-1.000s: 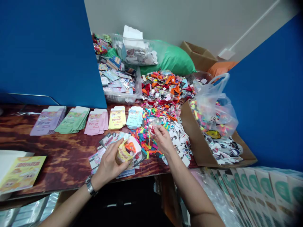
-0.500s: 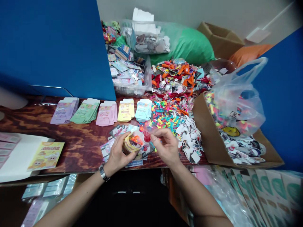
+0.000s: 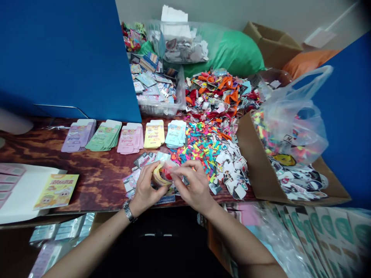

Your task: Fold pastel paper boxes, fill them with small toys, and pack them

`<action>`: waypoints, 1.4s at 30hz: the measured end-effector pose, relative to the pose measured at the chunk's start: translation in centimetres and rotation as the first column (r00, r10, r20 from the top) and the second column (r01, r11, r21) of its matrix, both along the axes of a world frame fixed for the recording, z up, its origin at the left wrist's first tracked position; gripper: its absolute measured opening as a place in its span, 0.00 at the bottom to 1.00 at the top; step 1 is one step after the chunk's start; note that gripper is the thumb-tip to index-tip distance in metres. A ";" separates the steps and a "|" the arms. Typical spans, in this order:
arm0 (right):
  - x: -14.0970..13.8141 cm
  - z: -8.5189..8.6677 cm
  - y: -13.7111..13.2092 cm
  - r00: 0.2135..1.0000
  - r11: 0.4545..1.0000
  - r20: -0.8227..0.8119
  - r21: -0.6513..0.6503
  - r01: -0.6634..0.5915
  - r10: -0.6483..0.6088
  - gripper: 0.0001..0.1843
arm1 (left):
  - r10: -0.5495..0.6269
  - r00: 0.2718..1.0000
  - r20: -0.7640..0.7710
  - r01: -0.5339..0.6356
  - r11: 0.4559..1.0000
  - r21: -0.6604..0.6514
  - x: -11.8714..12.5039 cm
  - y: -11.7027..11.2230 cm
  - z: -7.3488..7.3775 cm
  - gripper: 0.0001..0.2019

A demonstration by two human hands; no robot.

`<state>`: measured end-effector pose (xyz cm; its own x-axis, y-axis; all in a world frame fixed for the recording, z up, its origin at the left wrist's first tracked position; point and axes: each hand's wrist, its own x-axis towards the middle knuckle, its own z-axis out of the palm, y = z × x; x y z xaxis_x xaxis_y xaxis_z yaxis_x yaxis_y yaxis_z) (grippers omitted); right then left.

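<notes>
Open yellow box (image 3: 157, 177) above red-brown table (image 3: 100, 170), blue panel (image 3: 66, 58) behind.

Soft, even light puts a pale sheen on the plastic bag (image 3: 304, 116), while the upper-right corner falls dark.

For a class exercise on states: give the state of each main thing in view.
Left hand: closed around the yellow box
Yellow box: open-topped, held
Right hand: pinching a red piece
Red piece: at the box's opening
Front cardboard box: open, loaded
Clear bag: partly filled, handles up
Plastic tubs: open, loaded
Green sack: bulging
Carton stacks: flat, in a row
</notes>
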<state>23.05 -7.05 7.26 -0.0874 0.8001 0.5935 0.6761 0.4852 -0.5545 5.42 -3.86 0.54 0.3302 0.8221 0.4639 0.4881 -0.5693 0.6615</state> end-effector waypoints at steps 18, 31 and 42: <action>0.4 0.0 0.6 0.991 0.986 0.123 -0.160 -0.037 0.057 0.10 | -0.054 0.996 -0.068 0.059 0.996 0.069 -0.1 0.4 0.1 0.32; 0.9 -1.1 0.9 0.996 0.986 0.086 -0.163 -0.013 0.027 0.12 | -0.064 0.991 -0.116 0.073 0.995 0.072 0.4 1.2 -1.3 0.32; 8.8 -2.4 4.3 0.959 0.951 0.260 -0.250 0.182 -0.115 0.14 | -0.056 0.985 -0.163 0.062 0.998 0.032 0.1 2.4 -2.6 0.32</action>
<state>31.82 -2.70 4.85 -0.0678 0.9412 0.3309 0.8579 0.2243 -0.4622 5.48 -1.49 -2.08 0.4508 0.7823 0.4298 0.5523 -0.6228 0.5542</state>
